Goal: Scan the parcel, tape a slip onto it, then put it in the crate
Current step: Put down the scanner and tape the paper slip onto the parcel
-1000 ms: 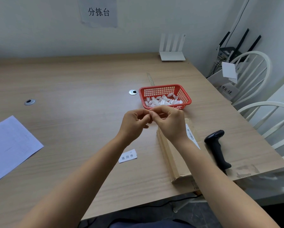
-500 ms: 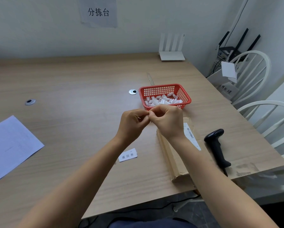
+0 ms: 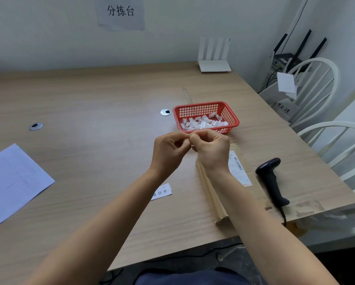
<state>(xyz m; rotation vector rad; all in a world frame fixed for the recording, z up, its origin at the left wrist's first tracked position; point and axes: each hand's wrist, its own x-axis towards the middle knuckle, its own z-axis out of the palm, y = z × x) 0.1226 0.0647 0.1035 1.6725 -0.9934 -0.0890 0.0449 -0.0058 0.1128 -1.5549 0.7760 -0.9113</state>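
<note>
Near the basket, just on its near side, the left hand and right hand meet above the table, fingertips pinched together; what they grip is too small to make out. Left of the basket the tabletop lies broad and bare, save two round cable holes and a paper sheet far left by the near edge. Right of the basket the table edge runs close, with white chairs just beyond it. The basket is red, open-topped, and holds a heap of short white tape pieces. Nearer than the basket, under the right forearm, lies the flat cardboard parcel, its white label facing up. The slip lies flat left of the parcel, partly hidden by the left forearm. A black scanner rests right of the parcel, its cable hanging over the near edge. A white router stands by the wall beyond the basket.
</note>
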